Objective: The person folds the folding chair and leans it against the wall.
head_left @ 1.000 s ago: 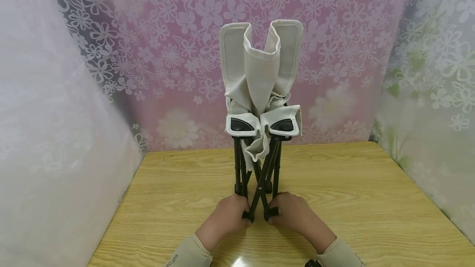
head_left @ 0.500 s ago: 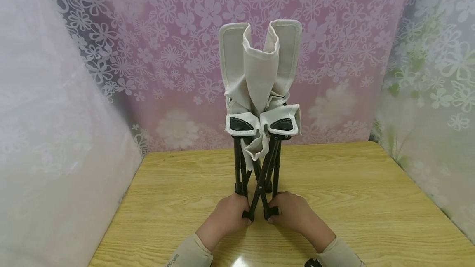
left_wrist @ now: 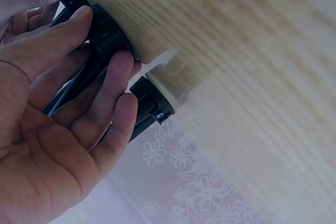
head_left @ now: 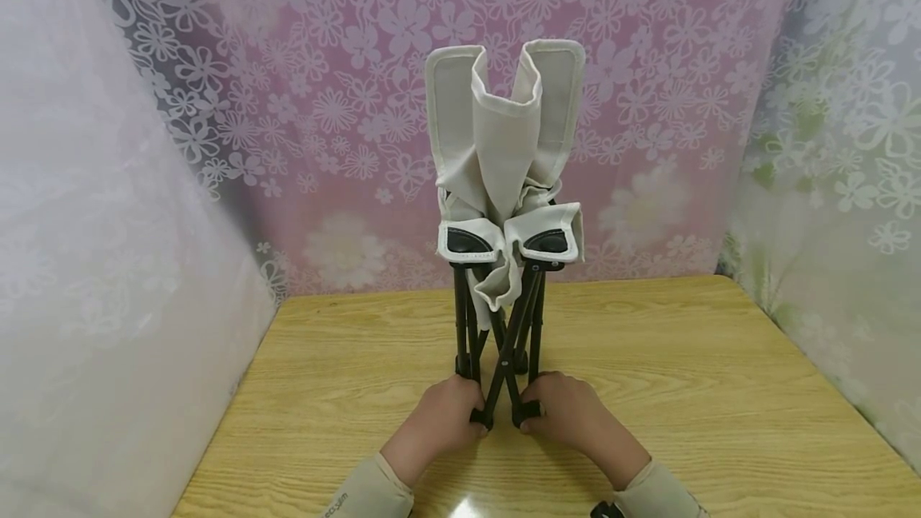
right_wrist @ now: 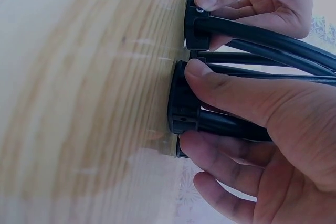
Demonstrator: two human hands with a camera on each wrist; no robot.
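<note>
A small folding chair [head_left: 507, 150] stands upright on the wooden table, its off-white canvas bunched together and its black tube legs [head_left: 506, 342] drawn close and crossing. My left hand [head_left: 446, 414] grips the near left foot of the chair. The near right foot is pinched between thumb and fingers of my right hand [head_left: 572, 410]. In the left wrist view, the left thumb and fingers curl about a black plastic foot [left_wrist: 107, 32]. The right wrist view has the right thumb on top of a foot [right_wrist: 184, 98], fingers beneath. Farther feet are partly hidden by the hands.
The wood-grain table [head_left: 324, 358] extends on both sides of the chair. Behind it hangs a pink flowered curtain [head_left: 345, 102]. Pale sheeting [head_left: 144, 302] borders the left, and a flowered sheet [head_left: 835, 222] borders the right.
</note>
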